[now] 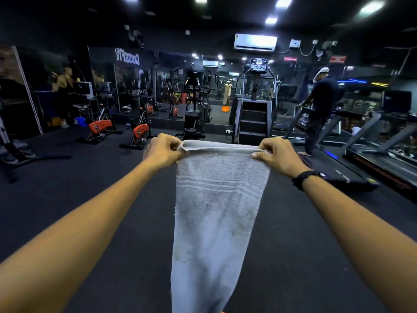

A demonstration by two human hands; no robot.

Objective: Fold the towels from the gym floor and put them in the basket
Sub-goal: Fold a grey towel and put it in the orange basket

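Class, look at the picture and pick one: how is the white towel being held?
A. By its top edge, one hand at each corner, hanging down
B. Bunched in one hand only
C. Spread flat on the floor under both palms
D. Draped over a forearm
A: the left hand and right hand each pinch a top corner of the towel, which hangs straight down between the arms.

The towel [214, 218] hangs from its top edge, one corner pinched in the fingers of the left hand [161, 152], the other in the right hand [276, 154]. Beyond the left fingers stand exercise bikes [140, 132]; past the right fingers, a treadmill [352, 170]; between and behind them, a stair climber [255, 114].
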